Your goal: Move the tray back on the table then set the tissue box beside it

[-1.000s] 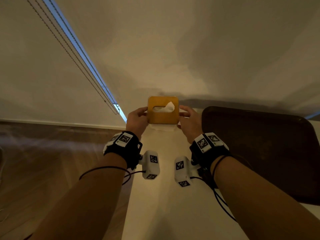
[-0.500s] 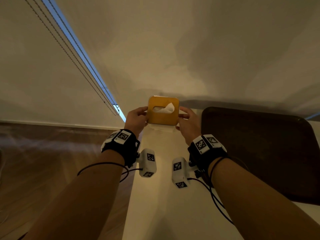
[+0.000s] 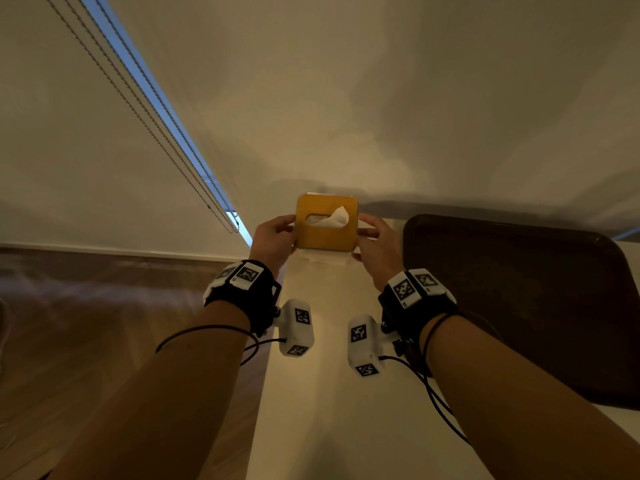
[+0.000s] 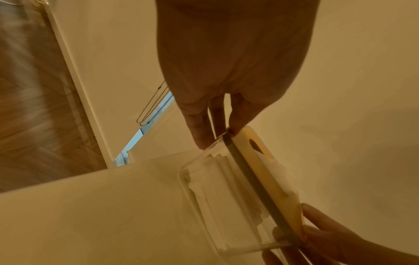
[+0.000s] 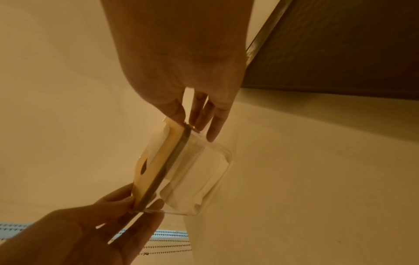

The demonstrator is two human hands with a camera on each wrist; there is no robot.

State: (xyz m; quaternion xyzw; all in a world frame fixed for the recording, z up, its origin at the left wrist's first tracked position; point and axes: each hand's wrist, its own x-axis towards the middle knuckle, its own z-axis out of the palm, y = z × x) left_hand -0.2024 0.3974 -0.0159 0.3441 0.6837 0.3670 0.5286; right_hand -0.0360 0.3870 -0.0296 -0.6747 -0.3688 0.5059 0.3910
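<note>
The tissue box (image 3: 326,233) has a clear body, a yellow-brown lid and a white tissue sticking out of its slot. It sits at the far left end of the white table (image 3: 322,393), close to the wall. My left hand (image 3: 273,239) pinches its left edge and my right hand (image 3: 375,242) pinches its right edge. The wrist views show the tissue box (image 4: 244,190) (image 5: 181,170) with its clear base on or just above the tabletop; contact cannot be told. The dark brown tray (image 3: 519,306) lies flat on the table just right of the box.
A pale wall rises straight behind the table. Bead chains (image 3: 221,216) of a window blind hang at the left, beside a strip of blue window. The table's left edge (image 3: 263,375) drops to a wooden floor (image 3: 104,323).
Both hands and the tissue box have shifted slightly away from me toward the wall. The grip on the box is unchanged.
</note>
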